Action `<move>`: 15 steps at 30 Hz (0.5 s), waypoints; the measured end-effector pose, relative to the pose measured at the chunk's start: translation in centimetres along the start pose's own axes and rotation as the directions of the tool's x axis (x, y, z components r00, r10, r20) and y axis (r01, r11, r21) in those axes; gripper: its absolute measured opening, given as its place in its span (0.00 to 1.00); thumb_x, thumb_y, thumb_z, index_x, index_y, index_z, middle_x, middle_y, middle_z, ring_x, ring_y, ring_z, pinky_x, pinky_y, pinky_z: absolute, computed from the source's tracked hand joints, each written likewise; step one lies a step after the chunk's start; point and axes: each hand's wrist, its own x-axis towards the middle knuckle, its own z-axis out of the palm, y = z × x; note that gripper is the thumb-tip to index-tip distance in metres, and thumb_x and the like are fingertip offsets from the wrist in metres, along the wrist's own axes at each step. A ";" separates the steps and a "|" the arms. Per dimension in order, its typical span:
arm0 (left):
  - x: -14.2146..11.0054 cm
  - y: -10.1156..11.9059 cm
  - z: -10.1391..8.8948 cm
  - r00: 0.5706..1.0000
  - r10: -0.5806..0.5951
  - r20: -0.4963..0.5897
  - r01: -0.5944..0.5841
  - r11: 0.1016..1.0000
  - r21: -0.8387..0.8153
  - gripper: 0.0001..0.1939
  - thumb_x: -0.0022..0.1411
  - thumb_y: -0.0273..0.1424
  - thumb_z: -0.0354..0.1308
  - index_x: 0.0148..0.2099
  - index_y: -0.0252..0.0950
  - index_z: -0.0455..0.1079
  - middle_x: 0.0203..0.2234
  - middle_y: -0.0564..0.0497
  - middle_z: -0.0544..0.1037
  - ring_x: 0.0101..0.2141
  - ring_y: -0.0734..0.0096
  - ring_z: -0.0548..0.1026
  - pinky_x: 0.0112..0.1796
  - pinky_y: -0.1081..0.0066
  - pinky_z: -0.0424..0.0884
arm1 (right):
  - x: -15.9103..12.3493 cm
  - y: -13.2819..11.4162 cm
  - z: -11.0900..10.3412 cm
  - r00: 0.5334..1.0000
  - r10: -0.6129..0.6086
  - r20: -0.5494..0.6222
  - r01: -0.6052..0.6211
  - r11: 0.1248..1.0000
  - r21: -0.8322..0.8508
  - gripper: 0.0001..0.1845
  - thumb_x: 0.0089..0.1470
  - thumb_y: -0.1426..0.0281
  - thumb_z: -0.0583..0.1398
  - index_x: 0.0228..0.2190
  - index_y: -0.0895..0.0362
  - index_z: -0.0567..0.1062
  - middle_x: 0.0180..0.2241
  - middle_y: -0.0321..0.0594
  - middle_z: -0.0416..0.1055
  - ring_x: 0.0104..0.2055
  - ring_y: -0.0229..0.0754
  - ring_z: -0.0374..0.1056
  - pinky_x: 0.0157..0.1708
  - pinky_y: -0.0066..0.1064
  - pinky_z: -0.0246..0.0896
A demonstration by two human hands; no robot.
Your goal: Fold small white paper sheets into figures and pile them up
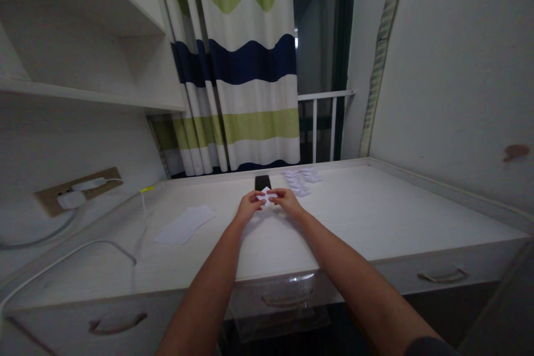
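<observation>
Between my two hands is a small folded piece of white paper [267,196], held just above the white desk. My left hand [249,204] pinches its left side with thumb and fingers. On the opposite side, my right hand [287,200] grips the paper the same way. Right behind it lies a dark, flat rectangular object [262,182], partly covered by the paper. Several folded white paper pieces [297,182] sit in rows to the right of my hands. To the left, a few flat sheets of white paper [187,225] overlap one another.
The white desk [375,206] has drawers with handles along its front. A white cable [95,242] runs over its left side near a wall socket [79,191] with plugs. Shelves [95,94] overhang the left. A striped curtain [254,89] hangs behind the desk, beside a white railing [325,97].
</observation>
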 end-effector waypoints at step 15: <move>0.1 0.2 -0.1 0.999 0.038 -0.027 -0.037 0.999 0.034 0.14 0.35 0.29 0.62 0.30 0.33 0.69 0.19 0.54 0.72 0.22 0.77 0.67 0.23 0.77 0.60 | 0.0 0.1 -0.1 1.000 -0.017 -0.006 0.017 0.997 -0.080 0.20 0.33 0.67 0.62 0.33 0.62 0.76 0.21 0.37 0.70 0.20 0.31 0.56 0.23 0.26 0.52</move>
